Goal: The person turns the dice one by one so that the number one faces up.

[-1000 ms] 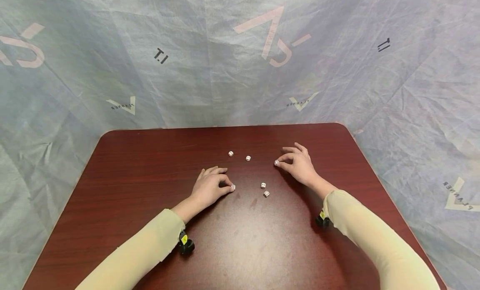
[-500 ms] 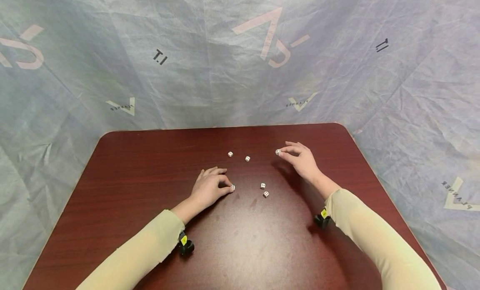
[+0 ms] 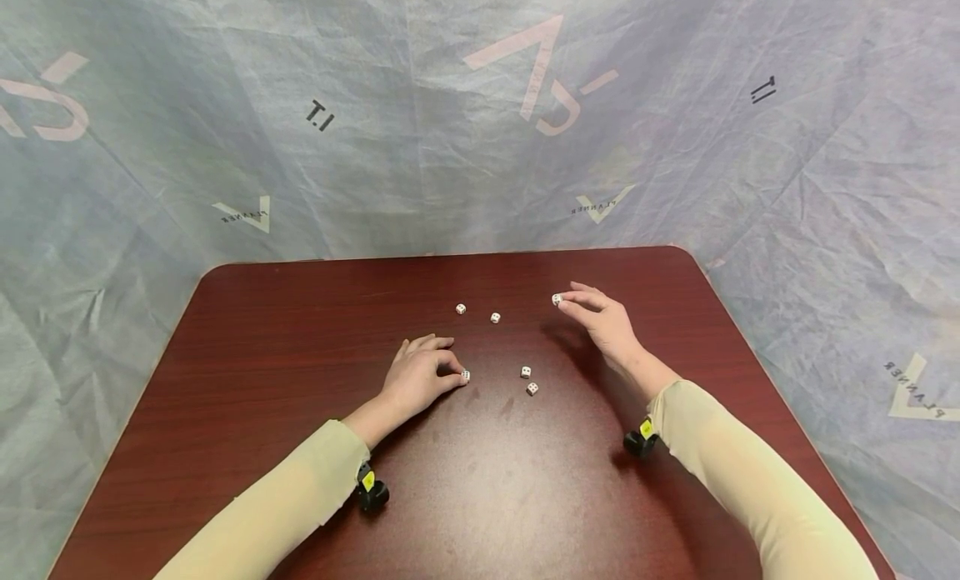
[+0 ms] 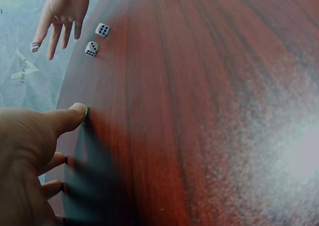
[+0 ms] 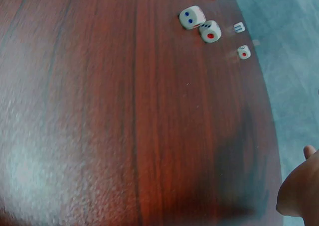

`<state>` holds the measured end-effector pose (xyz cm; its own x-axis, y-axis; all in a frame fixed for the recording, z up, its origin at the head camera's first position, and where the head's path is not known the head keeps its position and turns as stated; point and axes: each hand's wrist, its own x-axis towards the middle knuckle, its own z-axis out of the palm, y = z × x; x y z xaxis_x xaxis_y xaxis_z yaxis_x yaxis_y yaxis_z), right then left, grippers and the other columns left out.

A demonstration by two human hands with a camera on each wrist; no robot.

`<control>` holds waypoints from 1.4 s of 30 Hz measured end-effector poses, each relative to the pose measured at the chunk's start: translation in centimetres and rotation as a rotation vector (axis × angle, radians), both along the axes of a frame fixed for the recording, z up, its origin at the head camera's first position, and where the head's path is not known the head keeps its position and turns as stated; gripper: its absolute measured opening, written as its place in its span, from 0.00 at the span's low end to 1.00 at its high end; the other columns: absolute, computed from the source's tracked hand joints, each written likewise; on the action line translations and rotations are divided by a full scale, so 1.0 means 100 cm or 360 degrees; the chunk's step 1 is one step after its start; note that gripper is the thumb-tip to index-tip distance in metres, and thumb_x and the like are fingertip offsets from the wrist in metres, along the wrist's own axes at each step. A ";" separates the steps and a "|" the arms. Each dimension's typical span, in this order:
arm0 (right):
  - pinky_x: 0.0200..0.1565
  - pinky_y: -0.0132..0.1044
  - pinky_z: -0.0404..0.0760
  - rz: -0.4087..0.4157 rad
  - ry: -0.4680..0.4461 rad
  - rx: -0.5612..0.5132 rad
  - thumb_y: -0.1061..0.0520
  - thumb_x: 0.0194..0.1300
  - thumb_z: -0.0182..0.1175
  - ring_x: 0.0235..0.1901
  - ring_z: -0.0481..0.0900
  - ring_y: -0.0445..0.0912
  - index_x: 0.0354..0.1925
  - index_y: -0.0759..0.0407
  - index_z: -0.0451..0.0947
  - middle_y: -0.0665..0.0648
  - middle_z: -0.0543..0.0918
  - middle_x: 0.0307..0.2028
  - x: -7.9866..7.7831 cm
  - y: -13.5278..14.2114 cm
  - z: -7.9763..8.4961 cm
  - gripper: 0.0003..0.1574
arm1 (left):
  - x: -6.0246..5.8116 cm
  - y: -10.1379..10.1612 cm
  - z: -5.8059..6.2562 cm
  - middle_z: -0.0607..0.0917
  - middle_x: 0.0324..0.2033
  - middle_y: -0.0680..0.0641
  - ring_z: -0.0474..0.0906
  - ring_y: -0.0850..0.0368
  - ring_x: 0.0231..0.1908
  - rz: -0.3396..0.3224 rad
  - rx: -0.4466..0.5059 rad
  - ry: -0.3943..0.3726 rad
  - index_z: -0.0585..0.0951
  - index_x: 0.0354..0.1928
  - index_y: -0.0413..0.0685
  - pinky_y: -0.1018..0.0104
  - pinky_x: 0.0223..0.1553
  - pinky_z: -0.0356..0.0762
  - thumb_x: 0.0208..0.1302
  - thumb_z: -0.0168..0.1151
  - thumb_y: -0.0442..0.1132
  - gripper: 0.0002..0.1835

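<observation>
My left hand (image 3: 420,373) rests low over the table and pinches a white die (image 3: 466,377) between thumb and index finger. In the left wrist view, the thumb (image 4: 70,117) hides nearly all of that die. My right hand (image 3: 604,322) holds another white die (image 3: 557,299) at its thumb and index fingertips, raised above the tabletop with a shadow beneath. This raised die (image 4: 34,47) also appears in the left wrist view. In the right wrist view, only part of my right hand (image 5: 303,191) shows at the edge, and its die is out of sight.
Two dice lie close together between the hands, a nearer die (image 3: 532,389) and a farther die (image 3: 526,372). Farther back are a die (image 3: 496,317) and one more die (image 3: 461,309) to its left. The dark red table (image 3: 285,313) ends at a grey cloth backdrop (image 3: 420,147).
My right hand has lifted its die off the table and moved it slightly away from me, mostly in the first half second. The left hand and the loose dice stay put.
</observation>
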<state>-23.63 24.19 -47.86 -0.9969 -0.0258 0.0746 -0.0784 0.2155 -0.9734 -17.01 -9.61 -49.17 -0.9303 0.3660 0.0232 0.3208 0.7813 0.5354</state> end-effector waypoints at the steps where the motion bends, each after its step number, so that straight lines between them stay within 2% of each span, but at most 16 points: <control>1: 0.73 0.49 0.55 0.0006 0.0023 0.0030 0.55 0.65 0.72 0.75 0.58 0.57 0.53 0.69 0.85 0.63 0.73 0.69 0.000 0.000 -0.002 0.22 | 0.000 0.000 0.000 0.75 0.69 0.47 0.60 0.42 0.74 -0.0001 0.0000 0.0000 0.89 0.36 0.67 0.34 0.74 0.45 0.63 0.73 0.53 0.04; 5: 0.76 0.52 0.41 0.0050 0.0162 0.0266 0.53 0.64 0.73 0.76 0.55 0.59 0.48 0.63 0.89 0.66 0.77 0.65 -0.001 0.004 -0.009 0.18 | 0.000 0.000 0.000 0.75 0.69 0.48 0.60 0.42 0.74 -0.0003 -0.0010 0.0003 0.89 0.36 0.67 0.34 0.74 0.45 0.63 0.73 0.53 0.03; 10: 0.76 0.50 0.34 0.0127 0.0257 0.0547 0.51 0.64 0.74 0.74 0.61 0.57 0.43 0.57 0.91 0.68 0.80 0.61 0.001 0.006 -0.017 0.12 | 0.000 0.000 0.000 0.75 0.69 0.48 0.60 0.43 0.74 -0.0005 -0.0016 0.0006 0.89 0.36 0.68 0.34 0.74 0.45 0.63 0.73 0.53 0.04; 17: 0.73 0.61 0.32 0.0131 0.0180 0.0760 0.50 0.64 0.73 0.77 0.38 0.67 0.41 0.55 0.92 0.70 0.68 0.71 0.005 0.005 -0.027 0.11 | 0.000 0.001 0.000 0.75 0.69 0.48 0.60 0.42 0.74 0.0003 -0.0007 -0.0006 0.89 0.36 0.67 0.35 0.74 0.44 0.63 0.73 0.53 0.04; 22: 0.73 0.62 0.31 0.0088 0.0156 0.0826 0.49 0.63 0.74 0.78 0.35 0.67 0.40 0.52 0.92 0.69 0.67 0.72 0.006 0.003 -0.029 0.11 | 0.000 0.001 0.000 0.75 0.69 0.48 0.60 0.43 0.74 0.0005 -0.0004 -0.0004 0.90 0.36 0.66 0.35 0.74 0.45 0.63 0.74 0.52 0.03; 29: 0.73 0.64 0.30 0.0102 0.0133 0.0860 0.47 0.63 0.74 0.78 0.33 0.67 0.40 0.51 0.92 0.69 0.65 0.73 0.008 0.003 -0.029 0.12 | 0.000 0.001 0.001 0.75 0.69 0.48 0.60 0.43 0.74 0.0005 -0.0015 -0.0011 0.90 0.36 0.67 0.35 0.74 0.44 0.63 0.73 0.52 0.03; 42: 0.73 0.65 0.31 0.0086 0.0111 0.0902 0.46 0.64 0.73 0.78 0.33 0.67 0.39 0.50 0.92 0.68 0.64 0.74 0.011 0.005 -0.030 0.11 | -0.001 0.001 0.000 0.76 0.69 0.49 0.60 0.43 0.74 0.0010 -0.0020 -0.0001 0.89 0.36 0.67 0.36 0.74 0.45 0.62 0.74 0.52 0.03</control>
